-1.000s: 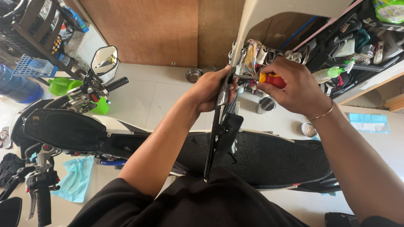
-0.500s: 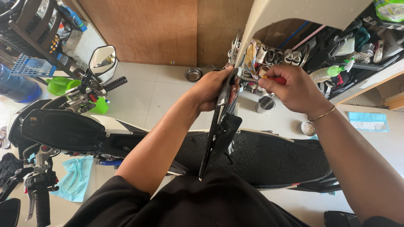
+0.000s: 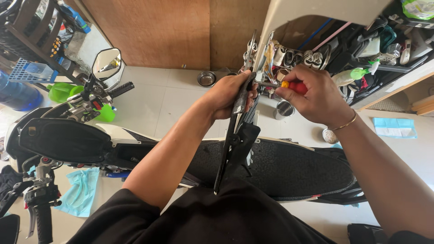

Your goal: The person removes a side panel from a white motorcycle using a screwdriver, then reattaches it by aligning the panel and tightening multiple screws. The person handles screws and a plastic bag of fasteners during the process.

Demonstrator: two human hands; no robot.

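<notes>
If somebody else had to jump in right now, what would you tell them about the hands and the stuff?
Left hand: gripping the black plastic panel, held upright over the motorbike seat.
Right hand: closed on a screwdriver with a red and yellow handle, its shaft pointing left at the panel's top edge.
Done: cannot tell from the picture.
Left: the screwdriver is at the panel's top; the fastener itself is hidden behind the fingers.

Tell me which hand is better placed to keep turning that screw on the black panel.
The right hand: it grips the red-handled screwdriver with its shaft at the panel's top edge. The left hand is wrapped around the black panel, steadying it.
</notes>
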